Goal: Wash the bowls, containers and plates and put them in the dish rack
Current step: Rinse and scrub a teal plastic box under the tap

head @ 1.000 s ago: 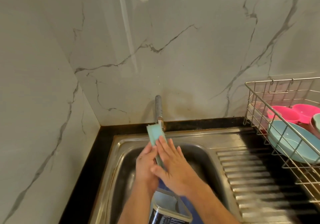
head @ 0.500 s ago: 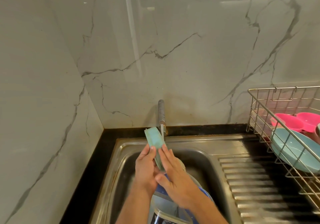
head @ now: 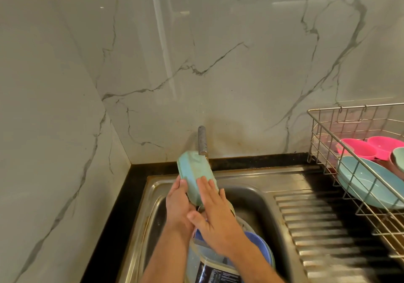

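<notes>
Rinsing step: left hand point(head: 178, 204) grips the pale green oblong plastic container point(head: 195, 176) under the steel tap point(head: 202, 139); right hand point(head: 213, 214) rubs it, fingers straight. Next move likely calls for racking it in the wire dish rack point(head: 328, 147) at 3 o'clock.

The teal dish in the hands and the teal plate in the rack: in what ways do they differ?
The teal dish is held on edge under the tap, over the sink; the teal plate leans inside the wire rack. The left hand grips the dish and the right hand lies flat on it; nothing touches the plate. The dish shows its back, the plate its hollow face. Both share a similar teal colour.
</notes>
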